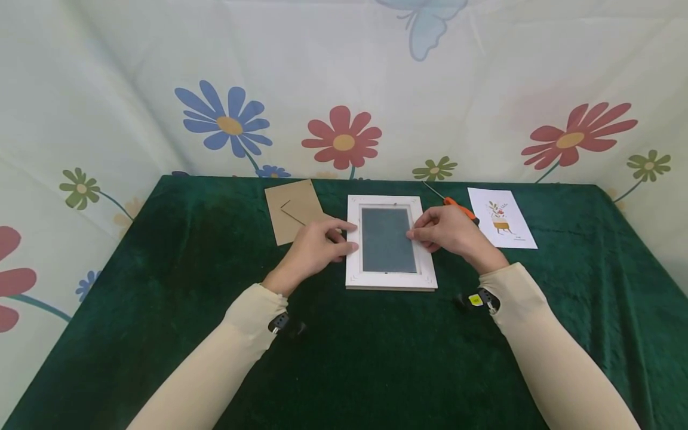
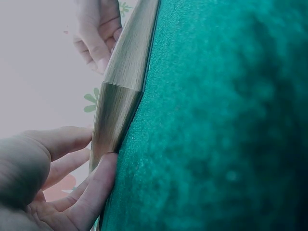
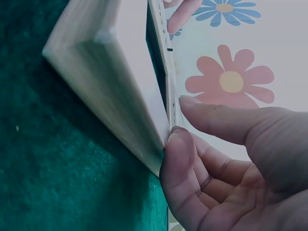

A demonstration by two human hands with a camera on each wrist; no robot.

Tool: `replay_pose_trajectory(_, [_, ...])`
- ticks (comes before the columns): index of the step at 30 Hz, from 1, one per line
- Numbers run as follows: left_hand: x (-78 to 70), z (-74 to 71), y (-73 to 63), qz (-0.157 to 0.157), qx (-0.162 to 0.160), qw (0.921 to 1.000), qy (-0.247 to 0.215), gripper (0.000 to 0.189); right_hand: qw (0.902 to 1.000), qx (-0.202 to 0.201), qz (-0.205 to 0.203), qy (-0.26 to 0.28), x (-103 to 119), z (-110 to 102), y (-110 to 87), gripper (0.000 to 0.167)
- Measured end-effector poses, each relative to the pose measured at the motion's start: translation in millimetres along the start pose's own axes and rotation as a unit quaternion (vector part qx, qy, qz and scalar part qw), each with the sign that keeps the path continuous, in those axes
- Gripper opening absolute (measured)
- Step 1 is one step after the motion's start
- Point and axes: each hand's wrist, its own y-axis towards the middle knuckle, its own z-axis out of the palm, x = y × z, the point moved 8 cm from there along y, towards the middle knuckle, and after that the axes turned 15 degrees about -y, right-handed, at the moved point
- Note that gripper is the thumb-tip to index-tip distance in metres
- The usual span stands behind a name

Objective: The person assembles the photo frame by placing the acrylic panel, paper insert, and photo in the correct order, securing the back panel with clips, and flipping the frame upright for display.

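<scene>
Where the green cloth [image 1: 344, 370] bears the white picture frame [image 1: 391, 281], the left hand [image 1: 316, 246] and the right hand [image 1: 451, 230] each pinch one of its sides. It should be light and stiff, though its grey pane [image 1: 388, 242], probably glass, could crack, so the outer rim [image 1: 354, 272] is best held. Beyond lie a printed sheet [image 1: 502, 221], brown board [image 1: 301, 196] and screwdriver [image 1: 460, 208], then floral curtain [image 1: 279, 54].

White frame [image 1: 389, 280] lies on green cloth [image 1: 344, 358] between left hand [image 1: 317, 242] and right hand [image 1: 454, 230]; dark grey panel [image 1: 387, 242] in its opening. Left hand: fingertips touch near border. Right hand: fingers bent at border beside it. Brown board [image 1: 292, 203]: just beyond left hand, partly covered. Orange-handled screwdriver [image 1: 458, 206]: just beyond right hand. Printed card [image 1: 503, 220]: right of right hand. Floral backdrop [image 1: 344, 65]: beyond both.
</scene>
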Motion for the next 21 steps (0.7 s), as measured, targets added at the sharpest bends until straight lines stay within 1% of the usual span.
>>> replay_pose_trajectory(5, [0.3,-0.1,0.3,0.0,0.001,1.0,-0.001,0.042,1.0,-0.003,0.009,-0.003,-1.0,0.4,0.1,0.029])
replay_pose_trajectory(14, [1.0,0.0,1.0,-0.003,0.001,1.0,0.001,0.041,0.9999,-0.009,0.011,-0.009,-0.2,0.1,-0.3,0.029])
replay_pose_trajectory(21, [1.0,0.2,1.2,0.004,0.005,0.9999,-0.011,0.04,0.9998,-0.013,0.01,-0.005,0.7,-0.6,-2.2,0.029])
